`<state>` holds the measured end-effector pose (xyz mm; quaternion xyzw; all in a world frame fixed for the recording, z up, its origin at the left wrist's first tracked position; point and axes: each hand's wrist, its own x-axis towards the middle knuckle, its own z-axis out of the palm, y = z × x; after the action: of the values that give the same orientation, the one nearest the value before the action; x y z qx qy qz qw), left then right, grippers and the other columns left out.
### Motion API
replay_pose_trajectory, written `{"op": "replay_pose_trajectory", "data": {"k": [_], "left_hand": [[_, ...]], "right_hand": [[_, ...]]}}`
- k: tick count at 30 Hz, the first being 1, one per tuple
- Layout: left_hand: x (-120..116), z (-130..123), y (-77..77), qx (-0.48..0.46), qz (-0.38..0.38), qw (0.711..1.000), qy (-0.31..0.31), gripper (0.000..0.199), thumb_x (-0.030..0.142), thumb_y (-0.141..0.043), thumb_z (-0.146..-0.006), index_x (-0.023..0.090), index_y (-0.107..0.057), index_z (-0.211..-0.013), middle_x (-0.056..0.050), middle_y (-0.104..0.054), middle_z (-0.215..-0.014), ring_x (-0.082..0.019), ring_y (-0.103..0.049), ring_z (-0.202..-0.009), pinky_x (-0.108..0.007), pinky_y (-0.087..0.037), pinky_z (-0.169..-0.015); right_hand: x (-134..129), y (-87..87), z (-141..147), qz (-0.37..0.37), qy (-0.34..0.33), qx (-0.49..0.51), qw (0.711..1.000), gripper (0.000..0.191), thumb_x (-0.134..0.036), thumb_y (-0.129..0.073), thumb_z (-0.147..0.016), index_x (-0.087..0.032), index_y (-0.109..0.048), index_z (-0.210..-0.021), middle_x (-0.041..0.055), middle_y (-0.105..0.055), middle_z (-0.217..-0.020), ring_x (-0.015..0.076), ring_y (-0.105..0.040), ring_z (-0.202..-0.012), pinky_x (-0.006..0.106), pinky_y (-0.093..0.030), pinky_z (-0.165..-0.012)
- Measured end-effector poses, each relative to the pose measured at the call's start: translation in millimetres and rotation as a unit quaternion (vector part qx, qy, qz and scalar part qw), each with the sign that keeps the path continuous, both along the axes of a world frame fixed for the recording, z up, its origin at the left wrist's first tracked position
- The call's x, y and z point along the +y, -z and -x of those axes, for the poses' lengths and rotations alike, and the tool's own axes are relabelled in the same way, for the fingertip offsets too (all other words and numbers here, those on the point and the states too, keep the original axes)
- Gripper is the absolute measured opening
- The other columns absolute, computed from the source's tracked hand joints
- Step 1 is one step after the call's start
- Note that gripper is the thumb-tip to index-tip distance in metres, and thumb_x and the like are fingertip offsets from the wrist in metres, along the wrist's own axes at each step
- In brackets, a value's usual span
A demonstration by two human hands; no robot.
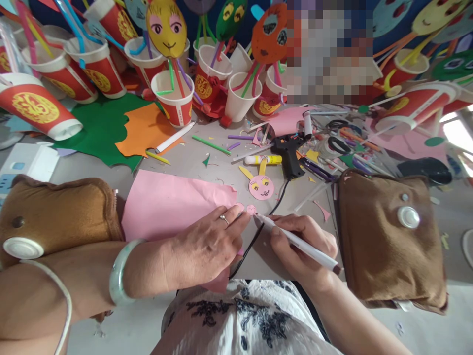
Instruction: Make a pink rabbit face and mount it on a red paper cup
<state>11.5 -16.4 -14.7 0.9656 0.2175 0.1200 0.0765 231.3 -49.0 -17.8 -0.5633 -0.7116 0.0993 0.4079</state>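
My right hand (305, 244) grips a white marker (299, 244) with a dark end cap. Its tip meets the edge of a small pink paper circle (251, 209) that bears a drawn mark. My left hand (212, 241) lies palm down with fingers stretched out, fingertips beside that circle. Under and beyond this hand spreads a pink sheet (173, 202). Another small pink round piece (240, 207) partly shows by the fingers; the rest is hidden. Just above is a pink face cutout (261, 188) with yellow ears and drawn features.
A black glue gun (291, 155) trails a cord (254, 241) between my hands. Brown cushions (395, 241) flank the work spot. Behind stand red-and-white paper cups (173, 98) with straw-limbed face figures. Scraps, straws and a yellow glue stick (263, 159) litter the table.
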Motion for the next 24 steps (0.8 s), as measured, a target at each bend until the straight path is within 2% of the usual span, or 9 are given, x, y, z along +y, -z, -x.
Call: {"op": "replay_pose_trajectory", "data": {"k": [4, 8, 12, 24], "left_hand": [[1.3, 0.2, -4.1, 0.005, -0.008, 1.0, 0.004, 0.025, 0.024, -0.055, -0.097, 0.01, -0.073, -0.087, -0.019, -0.055, -0.148, -0.032, -0.052, -0.133, -0.044, -0.049, -0.108], [2.9, 0.6, -7.0, 0.01, -0.026, 1.0, 0.009, 0.027, 0.025, -0.055, -0.098, 0.009, -0.073, -0.087, -0.021, -0.056, -0.146, -0.031, -0.056, -0.129, -0.043, -0.05, -0.106], [3.3, 0.9, -6.2, 0.012, -0.033, 0.999, 0.013, 0.024, 0.024, -0.055, -0.099, 0.01, -0.073, -0.091, -0.02, -0.059, -0.143, -0.031, -0.057, -0.129, -0.042, -0.05, -0.105], [3.8, 1.2, -7.0, 0.011, -0.039, 0.999, 0.016, 0.024, 0.024, -0.054, -0.099, 0.01, -0.074, -0.098, -0.021, -0.06, -0.141, -0.031, -0.058, -0.128, -0.042, -0.049, -0.106]], "right_hand": [[-0.2, 3.6, -1.9, -0.012, 0.03, 0.002, 0.999, 0.004, -0.022, -0.065, -0.085, -0.023, -0.062, -0.084, 0.0005, -0.076, -0.073, 0.0171, -0.072, -0.058, 0.026, -0.054, -0.049], [2.3, -3.1, 1.2, 0.014, 0.034, -0.011, 0.999, 0.005, -0.022, -0.067, -0.084, -0.022, -0.062, -0.083, -0.0021, -0.073, -0.065, 0.0128, -0.063, -0.045, 0.024, -0.049, -0.045], [4.5, -10.4, 4.1, 0.045, 0.015, -0.015, 0.999, 0.005, -0.021, -0.068, -0.085, -0.02, -0.064, -0.084, -0.0017, -0.073, -0.065, 0.0118, -0.064, -0.047, 0.022, -0.048, -0.046], [5.4, -14.5, 6.5, 0.057, 0.004, -0.017, 0.998, 0.006, -0.021, -0.068, -0.086, -0.021, -0.065, -0.081, -0.001, -0.072, -0.065, 0.0105, -0.061, -0.045, 0.022, -0.048, -0.046]]}}
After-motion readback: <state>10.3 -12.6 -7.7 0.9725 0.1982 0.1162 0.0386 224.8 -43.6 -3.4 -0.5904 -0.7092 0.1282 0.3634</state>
